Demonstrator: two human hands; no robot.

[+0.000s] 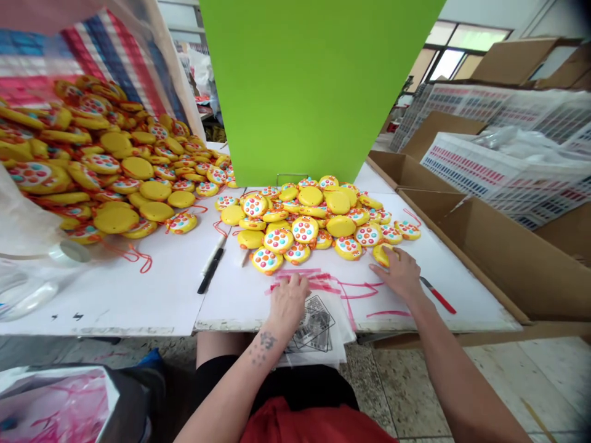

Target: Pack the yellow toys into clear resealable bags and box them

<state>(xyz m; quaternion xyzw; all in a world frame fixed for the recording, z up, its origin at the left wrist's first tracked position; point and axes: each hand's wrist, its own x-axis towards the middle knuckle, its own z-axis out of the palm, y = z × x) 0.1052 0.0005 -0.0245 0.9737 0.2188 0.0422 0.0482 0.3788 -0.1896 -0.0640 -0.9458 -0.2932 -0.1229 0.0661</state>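
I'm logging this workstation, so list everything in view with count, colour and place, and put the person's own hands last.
toy discs, near heap: dozens, yellow with coloured dots, table centre before the green board
toy discs, big heap: too many to count, yellow, spilling from a striped sack at left
green board: one, bright green, upright behind the near heap
table: white top with red scribbles
black pen: one, left of the near heap
red pen: one, beside the right hand
clear bags: a stack, printed, at the table's front edge
cardboard boxes: several, brown, right
white crates: several, far right
left hand: flat on the bags
right hand: on one yellow toy at the heap's edge
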